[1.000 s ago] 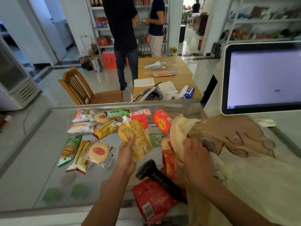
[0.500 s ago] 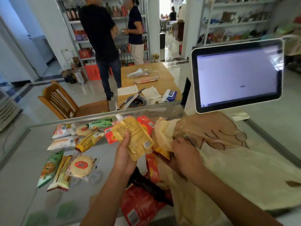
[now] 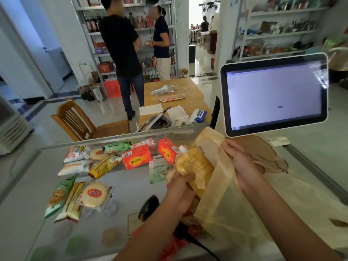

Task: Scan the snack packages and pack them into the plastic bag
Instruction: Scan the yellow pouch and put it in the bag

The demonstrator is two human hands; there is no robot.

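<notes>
Yellow pouch (image 3: 194, 162) lower half veiled by plastic bag (image 3: 226, 204), left hand (image 3: 178, 193) gripping

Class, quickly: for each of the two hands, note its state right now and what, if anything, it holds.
Left hand: grips the yellow spout pouch.
Right hand: grips the edge of the plastic bag.

left hand (image 3: 179, 193): bare; we see its back and knuckles, lower centre of frame
right hand (image 3: 243, 162): bare, right of centre
left forearm (image 3: 148, 234): bare down to bottom edge
right forearm (image 3: 286, 215): bare, we lose it at lower right corner
</notes>
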